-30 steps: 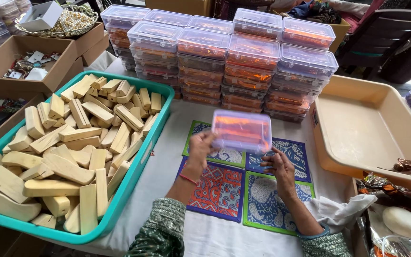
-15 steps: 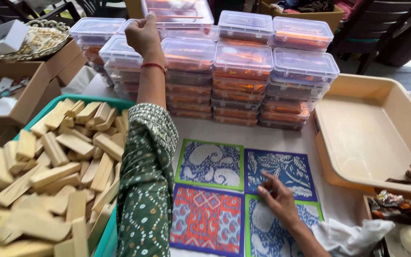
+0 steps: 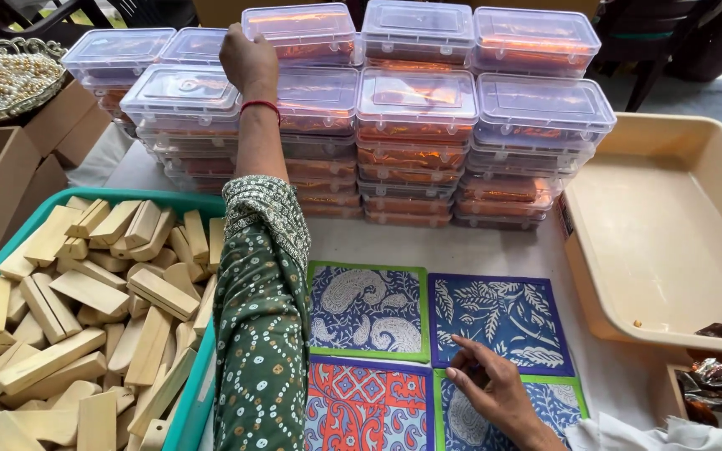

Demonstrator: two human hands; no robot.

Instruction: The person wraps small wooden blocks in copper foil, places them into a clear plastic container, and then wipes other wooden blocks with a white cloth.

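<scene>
Left hand [image 3: 248, 60] up on the stack, grip closed around a clear lidded box [image 3: 301, 32]; right hand [image 3: 495, 392], grip loose and empty, rests on patterned mats [image 3: 495, 321] below.

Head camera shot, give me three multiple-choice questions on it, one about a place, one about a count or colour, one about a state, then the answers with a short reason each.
1. Where is the left hand?
A. in the teal crate
B. on the top box of a stack
C. in the beige tray

2. How many patterned mats lie on the table?
A. two
B. four
C. six

3. How is the beige tray?
A. almost bare
B. full of wooden blocks
C. covered by a lid

Answers:
1. B, the hand rests against the top clear box in the stacks.
2. B, the mats form a two-by-two square, with the right hand resting on them.
3. A, only a tiny bit shows on its floor; the wooden blocks fill the teal crate.
</scene>
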